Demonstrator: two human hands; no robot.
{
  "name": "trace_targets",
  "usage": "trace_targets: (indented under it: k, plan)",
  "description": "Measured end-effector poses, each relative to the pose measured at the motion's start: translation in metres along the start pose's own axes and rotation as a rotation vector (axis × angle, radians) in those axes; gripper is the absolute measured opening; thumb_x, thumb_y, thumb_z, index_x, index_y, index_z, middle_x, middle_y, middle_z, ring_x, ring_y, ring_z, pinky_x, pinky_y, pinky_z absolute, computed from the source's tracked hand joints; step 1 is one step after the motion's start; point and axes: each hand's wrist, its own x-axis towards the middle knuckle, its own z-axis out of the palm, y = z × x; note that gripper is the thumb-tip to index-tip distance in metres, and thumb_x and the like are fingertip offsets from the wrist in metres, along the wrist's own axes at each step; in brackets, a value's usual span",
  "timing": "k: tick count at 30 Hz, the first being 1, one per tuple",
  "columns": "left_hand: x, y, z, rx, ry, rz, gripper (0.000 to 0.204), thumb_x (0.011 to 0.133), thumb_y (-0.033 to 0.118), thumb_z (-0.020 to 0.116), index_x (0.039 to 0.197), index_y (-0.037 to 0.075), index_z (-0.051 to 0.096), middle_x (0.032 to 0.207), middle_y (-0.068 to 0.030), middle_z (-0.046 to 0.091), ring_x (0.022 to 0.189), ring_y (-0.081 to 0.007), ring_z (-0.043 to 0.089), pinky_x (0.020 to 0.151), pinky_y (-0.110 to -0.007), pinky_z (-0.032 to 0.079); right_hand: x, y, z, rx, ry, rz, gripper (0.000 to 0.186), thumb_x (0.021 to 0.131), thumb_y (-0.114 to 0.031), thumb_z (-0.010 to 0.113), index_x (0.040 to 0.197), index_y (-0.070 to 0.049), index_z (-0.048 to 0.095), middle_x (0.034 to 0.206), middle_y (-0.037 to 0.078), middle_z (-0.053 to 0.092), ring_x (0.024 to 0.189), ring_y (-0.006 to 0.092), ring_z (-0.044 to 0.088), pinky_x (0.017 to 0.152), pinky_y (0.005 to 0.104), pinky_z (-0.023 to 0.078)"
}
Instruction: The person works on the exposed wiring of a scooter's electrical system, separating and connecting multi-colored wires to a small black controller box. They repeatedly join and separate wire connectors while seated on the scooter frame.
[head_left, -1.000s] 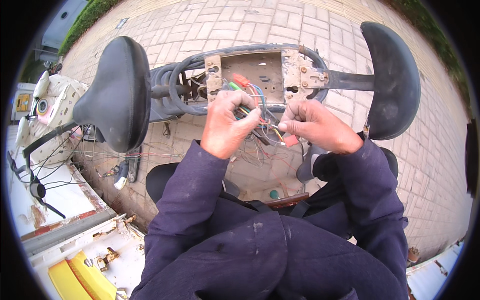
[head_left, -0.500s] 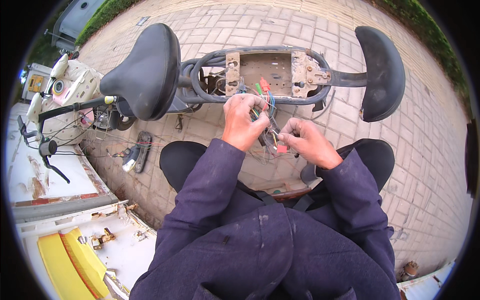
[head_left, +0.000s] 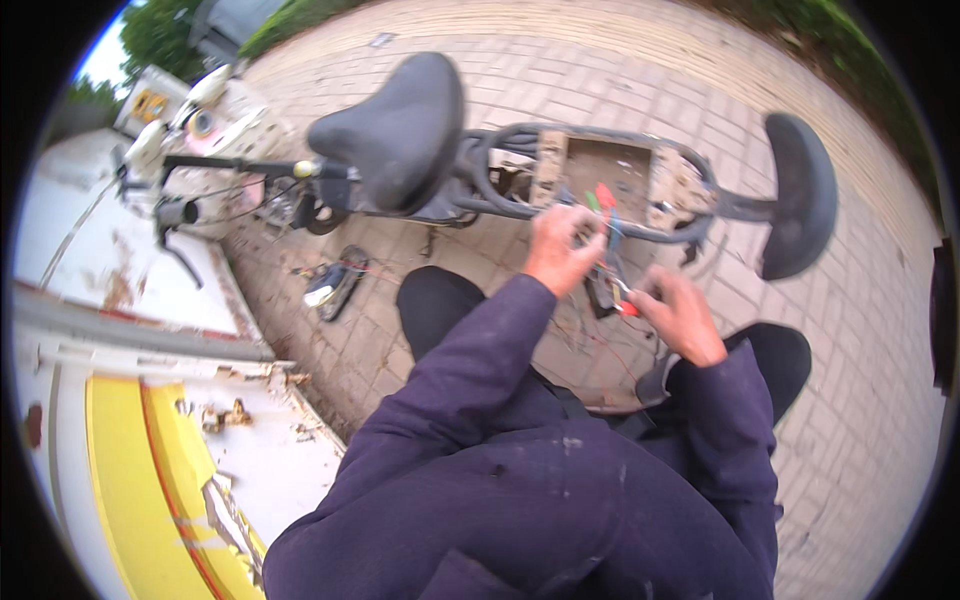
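A bundle of thin coloured wires [head_left: 615,262] hangs at the near side of an electric bike's dark tubular frame [head_left: 625,232]. My left hand [head_left: 565,248] is closed, pinching wires beside the frame. Just past its fingers stand a red plug [head_left: 605,196] and a green plug [head_left: 593,203]. To the right and nearer me, my right hand [head_left: 684,314] has thumb and fingers pinched on a wire, close to a second red connector [head_left: 628,308]. Blur and the fingers hide the exact wire ends.
The bike's black saddle [head_left: 395,135] and rear backrest [head_left: 800,200] flank an open metal box [head_left: 605,170]. Handlebars [head_left: 180,212] and a white scooter body [head_left: 230,125] lie left. A shoe-shaped dark part [head_left: 338,282] rests on the brick paving [head_left: 480,275]. White and yellow panels [head_left: 130,470] stand lower left.
The view has turned and shifted, so the bike sits lower and further right. My left hand still pinches wires; my right hand stays at the wire by the lower red connector.
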Motion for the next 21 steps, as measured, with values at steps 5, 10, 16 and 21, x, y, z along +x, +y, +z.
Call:
trace_targets:
  k: [5, 10, 16, 21]
  plan:
    - [-0.004, 0.014, 0.005, 0.102, 0.064, -0.011, 0.012, 0.076, 0.018, 0.072, 0.086, 0.014, 0.067, 0.086, -0.0043, 0.061, 0.091, -0.0260, 0.059, 0.088, -0.042, 0.041, 0.007, 0.006, 0.003, 0.085, -0.090, 0.071, 0.021, 0.089, -0.016, 0.068, 0.081, 0.002, 0.061, 0.070, 0.014, 0.064, 0.065, 0.0242, 0.060, 0.063, 0.0379, 0.045]
    - [-0.006, 0.018, 0.007, 0.067, 0.066, -0.088, 0.011, 0.077, 0.017, 0.070, 0.088, 0.013, 0.066, 0.092, -0.0039, 0.059, 0.097, -0.0236, 0.055, 0.091, -0.039, 0.038, 0.014, 0.020, 0.012, 0.332, -0.169, 0.129, 0.011, 0.094, -0.005, 0.065, 0.088, 0.002, 0.059, 0.077, 0.004, 0.061, 0.071, 0.0106, 0.054, 0.065, 0.0276, 0.044]
    - [-0.011, 0.017, 0.011, 0.084, 0.035, -0.111, 0.011, 0.080, 0.018, 0.070, 0.089, 0.014, 0.065, 0.091, -0.0047, 0.053, 0.098, -0.0247, 0.052, 0.093, -0.040, 0.037, 0.022, 0.020, 0.012, 0.241, -0.155, 0.085, 0.017, 0.094, -0.007, 0.065, 0.084, 0.003, 0.055, 0.075, 0.004, 0.058, 0.071, 0.0113, 0.053, 0.066, 0.0285, 0.044]
    - [-0.010, 0.017, 0.013, 0.092, 0.067, -0.109, 0.012, 0.080, 0.020, 0.071, 0.089, 0.014, 0.066, 0.093, -0.0069, 0.053, 0.098, -0.0272, 0.051, 0.093, -0.041, 0.037, 0.029, 0.022, 0.015, 0.246, 0.007, 0.012, 0.013, 0.094, -0.006, 0.066, 0.098, 0.004, 0.057, 0.083, 0.006, 0.060, 0.076, 0.0120, 0.054, 0.070, 0.0289, 0.046]
